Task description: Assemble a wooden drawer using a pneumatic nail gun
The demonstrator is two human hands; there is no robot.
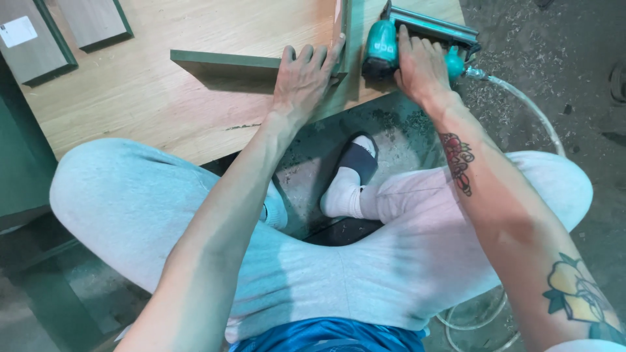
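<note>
Fingers [417,49] clamped on green nailer [381,45], left hand [303,75] spread on upright panel [225,62], sawdusty floor [554,58]

Both arms reach forward, the left hand [303,77] pressed flat with fingers spread, the right hand [420,68] curled in a grip.

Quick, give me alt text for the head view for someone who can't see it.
Seen from above, a seated person's right hand grips a teal pneumatic nail gun against an upright green-edged board, while the left hand steadies another green-edged board on a large wooden panel.
</note>
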